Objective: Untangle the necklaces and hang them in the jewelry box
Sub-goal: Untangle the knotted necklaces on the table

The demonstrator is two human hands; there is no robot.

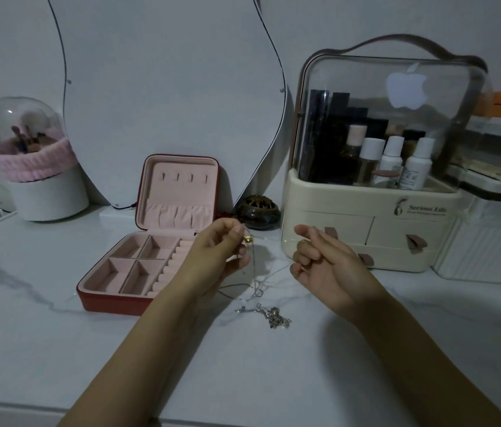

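A red jewelry box (110, 298) with pink lining stands open on the white marble table, its lid upright with a row of hooks (184, 177). My left hand (218, 251) pinches a thin chain with a small gold bead (248, 239) just right of the box. My right hand (320, 260) holds the other part of the same thin chain, fingers curled. Between and below the hands the chain hangs into a tangled knot (260, 288). A second silver necklace heap (274, 315) lies on the table below it.
A cream cosmetic organizer (366, 223) with a clear lid and drawers stands right behind my right hand. A dark round incense pot (258, 212) sits by the box lid. A curved mirror (166, 87) leans on the wall; a brush holder (46, 192) stands far left.
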